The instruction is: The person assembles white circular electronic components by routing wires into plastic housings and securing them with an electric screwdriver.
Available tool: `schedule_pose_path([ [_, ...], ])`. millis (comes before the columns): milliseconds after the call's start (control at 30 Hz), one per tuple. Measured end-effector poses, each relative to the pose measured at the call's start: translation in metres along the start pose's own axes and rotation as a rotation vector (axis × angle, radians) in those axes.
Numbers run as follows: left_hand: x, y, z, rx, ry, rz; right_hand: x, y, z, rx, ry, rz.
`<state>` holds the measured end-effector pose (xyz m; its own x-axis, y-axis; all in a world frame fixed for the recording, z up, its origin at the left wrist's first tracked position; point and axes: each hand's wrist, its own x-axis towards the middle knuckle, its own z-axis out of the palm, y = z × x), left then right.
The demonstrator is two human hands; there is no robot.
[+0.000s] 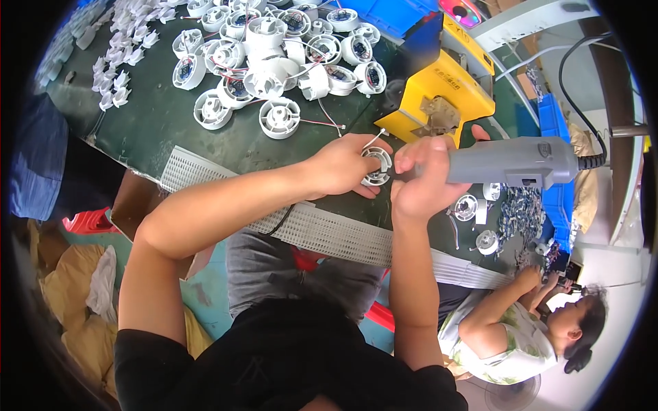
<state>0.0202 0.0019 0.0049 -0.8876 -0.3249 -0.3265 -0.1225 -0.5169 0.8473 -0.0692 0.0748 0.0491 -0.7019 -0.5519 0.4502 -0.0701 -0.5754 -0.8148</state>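
Note:
My left hand is closed round a small white round plastic housing over the front part of the bench, with a thumb or finger across its inside. A thin white wire sticks up from the housing. My right hand grips a grey electric screwdriver, held nearly level with its cable end to the right. The screwdriver's tip is hidden behind my fingers, close to the housing's right side. I cannot tell whether they touch. Just beyond my right hand stands a yellow box-shaped machine with a brown patch on its front.
Many white housings with wires are heaped on the dark green bench. Small white parts lie at far left. White perforated strips line the front edge. Small wired parts lie right. A co-worker sits at lower right.

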Motion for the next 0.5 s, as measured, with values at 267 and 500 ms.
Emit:
schedule_pose_path([
  [267,0.006,-0.005,0.005,0.003,0.005,0.044,-0.003,0.008,-0.011,-0.124,-0.099,-0.032],
  [500,-0.009,0.014,-0.009,1.01,0.283,0.657,0.001,-0.011,-0.042,-0.28,-0.263,-0.049],
])
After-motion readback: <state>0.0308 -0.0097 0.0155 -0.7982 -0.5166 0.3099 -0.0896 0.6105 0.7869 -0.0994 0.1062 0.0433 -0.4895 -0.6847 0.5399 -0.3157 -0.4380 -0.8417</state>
